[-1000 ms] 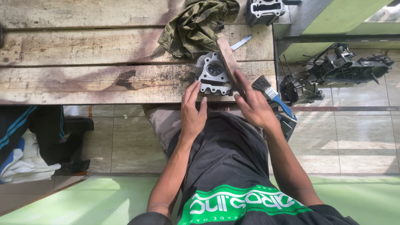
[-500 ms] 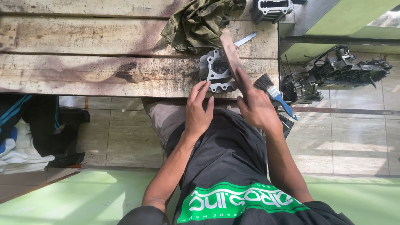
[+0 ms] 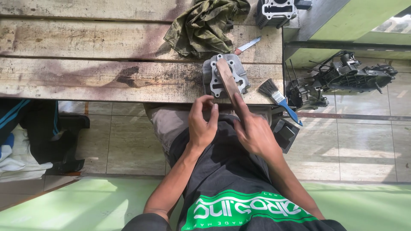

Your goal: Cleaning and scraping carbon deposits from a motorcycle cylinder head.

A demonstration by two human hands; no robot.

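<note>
The right hand [image 3: 256,133] grips a flat brown block [image 3: 228,80], fingers closed along it, pressing it on the grey metal engine part [image 3: 222,77] at the near edge of the wooden bench [image 3: 85,81]. The left hand [image 3: 202,124] hovers just below that part, fingers loosely curled and holding nothing. A blue-handled brush [image 3: 280,99] lies just right of the part, and a green cloth [image 3: 205,26] lies behind it.

There is only one camera, and it is sitting on the person's head. It is looking almost straight down, past the chest and lap. The wooden bench [image 3: 107,81] is filling the upper part of the frame, the tiled floor [image 3: 355,145] is showing in the middle and right, and the two hands are sitting close, near the middle. No other view is sharing the scene.
</note>
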